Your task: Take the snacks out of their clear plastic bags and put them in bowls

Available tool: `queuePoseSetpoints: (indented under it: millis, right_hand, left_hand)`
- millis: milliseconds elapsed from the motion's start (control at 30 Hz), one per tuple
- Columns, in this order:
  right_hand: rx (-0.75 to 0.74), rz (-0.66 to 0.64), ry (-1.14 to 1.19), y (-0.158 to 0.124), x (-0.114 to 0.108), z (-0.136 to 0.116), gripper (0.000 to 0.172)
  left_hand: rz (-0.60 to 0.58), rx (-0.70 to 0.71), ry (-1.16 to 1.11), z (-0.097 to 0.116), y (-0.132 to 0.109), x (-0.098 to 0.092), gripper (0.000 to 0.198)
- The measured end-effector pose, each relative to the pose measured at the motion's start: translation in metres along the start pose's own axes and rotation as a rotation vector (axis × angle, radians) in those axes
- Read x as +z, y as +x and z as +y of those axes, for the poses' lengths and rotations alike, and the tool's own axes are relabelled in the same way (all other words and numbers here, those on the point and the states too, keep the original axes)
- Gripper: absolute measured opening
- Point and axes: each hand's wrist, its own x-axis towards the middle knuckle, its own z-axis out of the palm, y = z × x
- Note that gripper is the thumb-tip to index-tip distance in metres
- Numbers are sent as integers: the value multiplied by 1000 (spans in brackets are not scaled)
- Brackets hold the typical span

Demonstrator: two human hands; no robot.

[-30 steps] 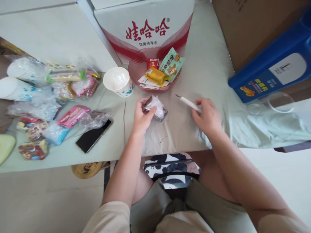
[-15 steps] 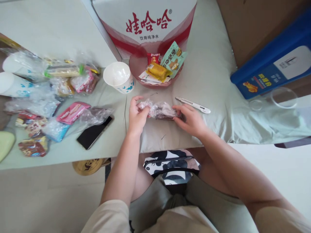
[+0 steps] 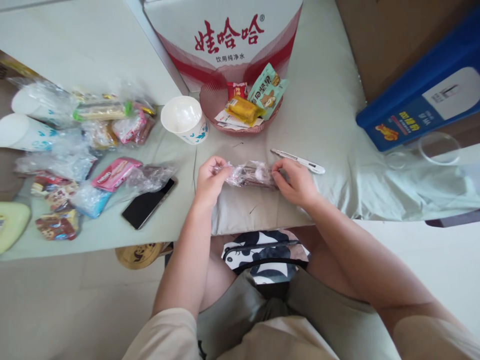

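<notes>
Fingers [image 3: 222, 175] hold the plastic wrapper [image 3: 250, 174] behind the cloth's front edge [image 3: 243, 229].

Black phone [image 3: 149, 204] and blue container [image 3: 403, 120]

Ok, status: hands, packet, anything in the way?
Left hand pinching left end of wrapped packet. Right hand at its right end, grip unclear. Knife lying just beyond right hand, not over packet.

Forearms [image 3: 189, 252] angled forward, converging; left fingers [image 3: 215, 161] pinched together, right fingers [image 3: 282, 165] curled inward.
</notes>
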Motion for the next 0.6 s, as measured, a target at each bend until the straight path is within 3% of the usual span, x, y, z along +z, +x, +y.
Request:
queuePoseSetpoints:
  millis: [133, 200, 333, 467, 600]
  right_hand:
    - [-20, -43, -47, -2, 4, -7, 31]
    - [-5, -34, -41, -1, 5, -9, 22]
    - [135, 115, 83, 0, -4, -2, 11]
    - [323, 244, 14, -1, -15, 9, 14]
    - [133, 200, -162, -3, -16, 7, 43]
  left_hand:
    - [-143, -26, 11, 1, -3, 1, 26]
    - [-191, 6, 89, 3, -4, 3, 30]
    - [-55, 86, 258, 1, -1, -2, 9]
    - [139, 138, 321, -8, 3, -14, 12]
    - [-16, 334, 496, -12, 0, -15, 28]
